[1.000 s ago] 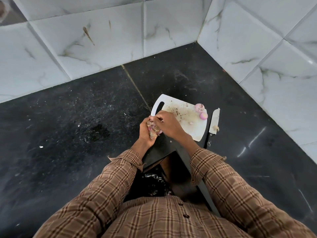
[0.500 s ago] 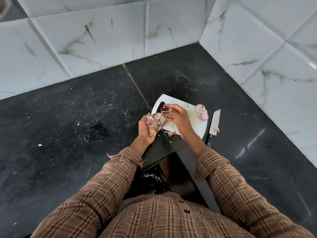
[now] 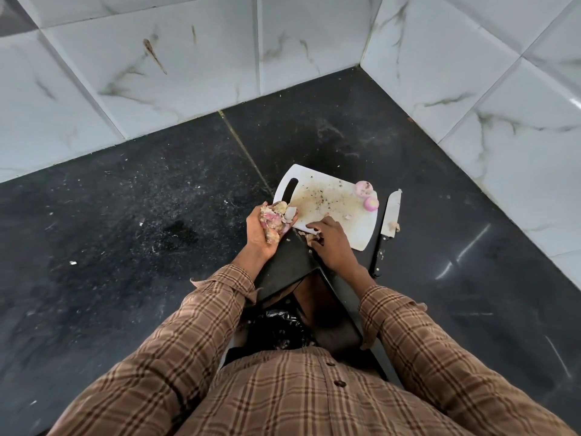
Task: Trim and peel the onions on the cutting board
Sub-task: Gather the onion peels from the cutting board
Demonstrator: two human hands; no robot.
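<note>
My left hand (image 3: 262, 234) is cupped palm up at the near left corner of the white cutting board (image 3: 355, 228) and holds a heap of pink and tan onion peels (image 3: 276, 220). My right hand (image 3: 330, 243) lies at the board's near edge, fingers curled over a few peel scraps (image 3: 311, 237). Two peeled pink onions (image 3: 367, 195) sit at the board's far right corner. Dark specks and a yellowish smear cover the middle of the board.
A knife (image 3: 390, 221) with a black handle lies on the black counter (image 3: 125, 231) just right of the board, a peel scrap on its blade. White marble-look tiled walls (image 3: 188, 58) meet in a corner behind. A black bin bag (image 3: 276, 332) sits below the counter edge.
My right hand has left the heap in my left hand and moved down to the board's near edge, onto loose scraps. My left hand has opened wider under the peels.
</note>
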